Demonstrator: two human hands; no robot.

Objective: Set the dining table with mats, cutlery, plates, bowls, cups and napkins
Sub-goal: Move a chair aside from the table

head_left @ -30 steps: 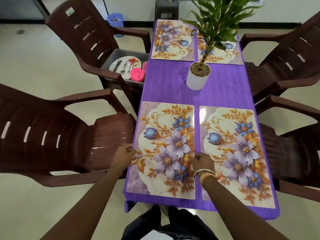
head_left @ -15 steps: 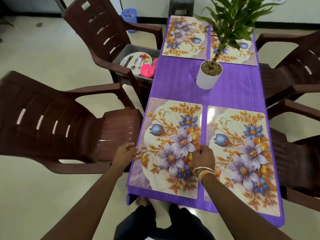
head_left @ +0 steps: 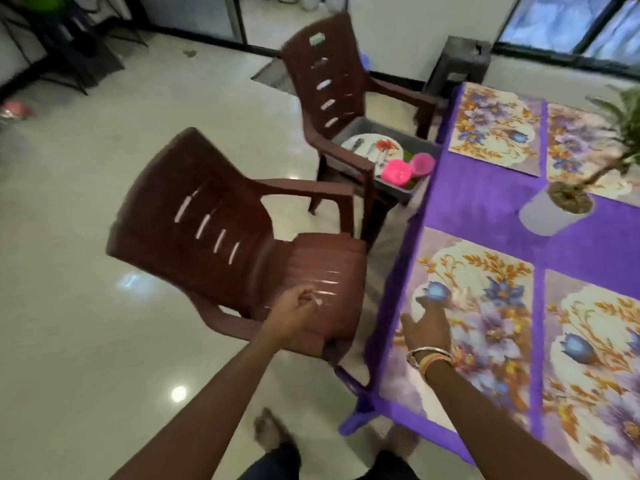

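Cutlery (head_left: 356,144) lies on a plate (head_left: 367,138) inside a grey tub (head_left: 384,129), and that tub is the landmark for the rest. Well short of the tub and to its left, the left hand (head_left: 294,308) hangs over the seat of the near chair (head_left: 207,209). Its fingers (head_left: 308,301) are loosely curled with nothing evident in them, though blur and a pale glint there leave some doubt. The tub rests on the seat of the far chair (head_left: 311,64), and its end nearest the bench (head_left: 485,202) carries two pink cups (head_left: 396,173). No bowls or napkins can be made out in the tub. Short of the tub and slightly to its right, the right hand (head_left: 427,327) is spread flat and released over the near-left mat (head_left: 467,265). Whether it touches that mat I cannot tell. To the tub's right, four mats already lie on the bench: that one, its neighbour (head_left: 588,341) and two far ones (head_left: 495,129) (head_left: 571,133). A white plant pot (head_left: 550,213) stands between the pairs. So the mats look done, and fetching the plate, cutlery and cups is likely next. The tub lies straight ahead of both hands, beyond the near chair. The left hand is on the tub's side of the bench edge and seems better placed to reach it. The right hand would have to cross that edge.
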